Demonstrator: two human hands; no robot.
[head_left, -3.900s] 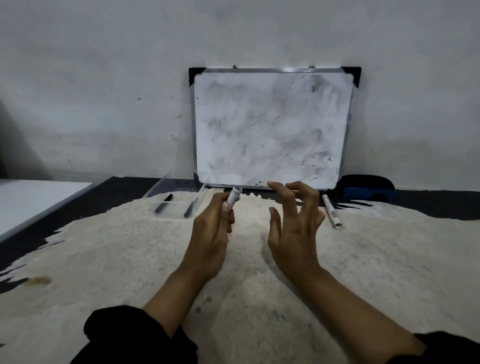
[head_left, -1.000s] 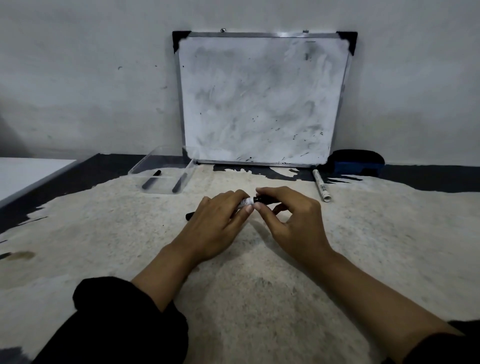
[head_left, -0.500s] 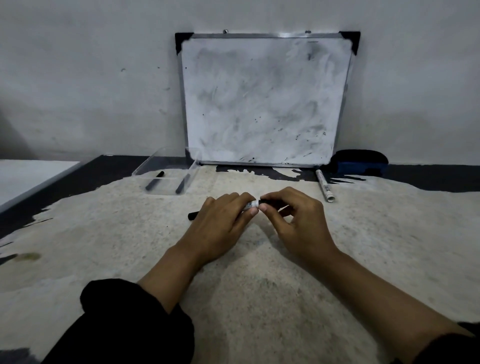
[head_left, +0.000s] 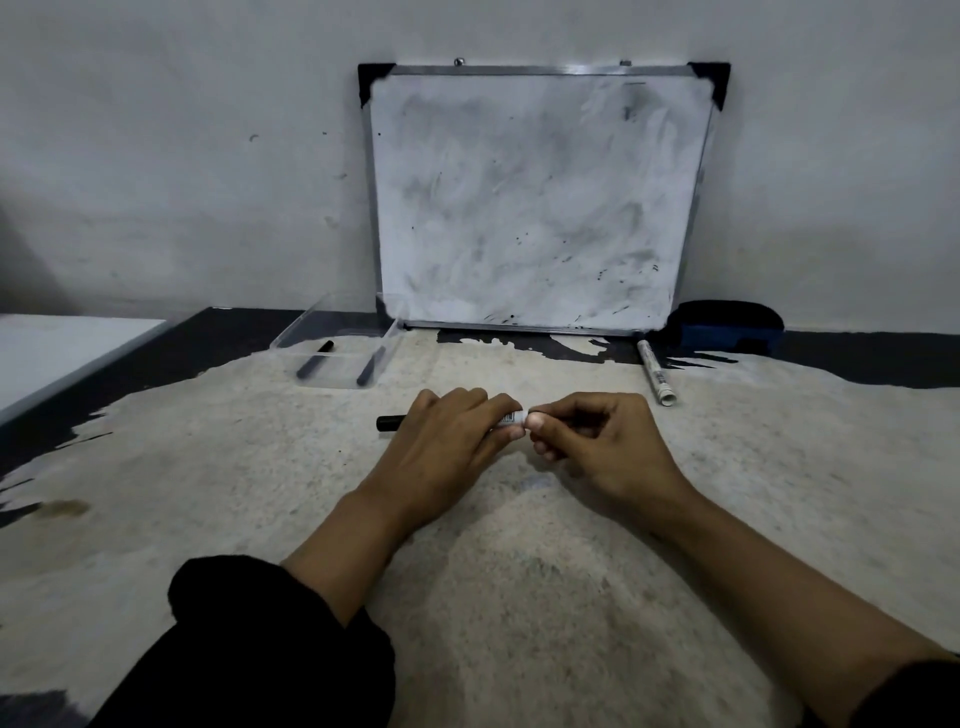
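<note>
The fingers (head_left: 496, 410) of the person's left hand (head_left: 447, 449) were curled over the barrel of a marker (head_left: 511, 418), gripping it. The thumb and fingertips of the right hand (head_left: 597, 447) pinched the marker's other end, and the two sets of fingers almost met. The marker lay level and crosswise, low over the surface (head_left: 519, 597); whether it touched could not be told. Its white labelled barrel showed in the narrow gap between the hands, and its black end stuck out beyond the left knuckles. The end inside the right fingers was hidden, so whether a cap sat there could not be told.

Beyond the right fingers and a little outward, a white marker (head_left: 655, 371) lay apart on the surface, pointing toward the wall (head_left: 182, 156). Beyond the left fingers stood a clear tray (head_left: 298, 332) holding a black pen (head_left: 314, 358) and a second black pen (head_left: 371, 364), side by side but not touching. Farther past both hands, a smudged whiteboard (head_left: 535, 197) with black corner caps leaned upright against the grey wall. A dark blue eraser (head_left: 724, 325) sat by the whiteboard's lower corner on the right-hand side.

Nearer than the fingers, a black sleeve (head_left: 270, 649) covered the left forearm. Far out to the left of the left hand lay a pale flat panel (head_left: 52, 353).
</note>
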